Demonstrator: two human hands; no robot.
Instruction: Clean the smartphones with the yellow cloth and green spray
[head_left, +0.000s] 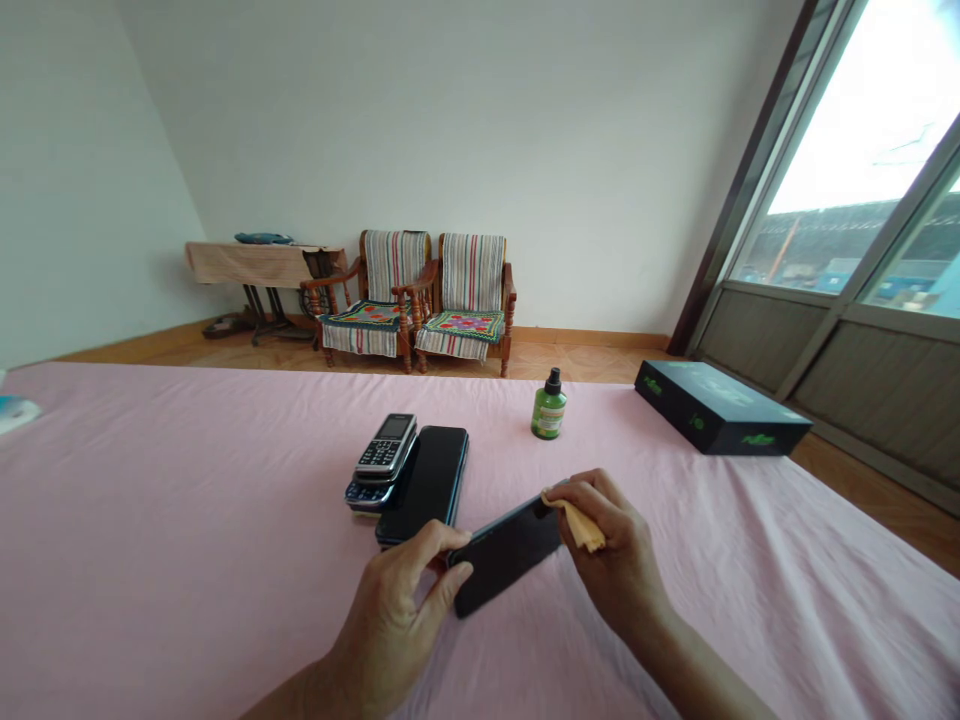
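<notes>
Okay, left hand (390, 625) pinches the smartphone (506, 557) by its edge, between the hands at 12 o'clock; right hand (615, 560) presses a yellow cloth (577, 522) on its far end. A slip could knock it into the stacked phones (409, 470) at 11 o'clock.

Seen from my remote station: a creased pink cloth-covered surface (187, 520) bearing, left to right, a white-and-blue object (13, 412) at its edge, a dark handset (367, 495) just beside a black smartphone (429, 480), a green spray bottle (549, 408), and a black box (720, 408) with green lettering.
</notes>
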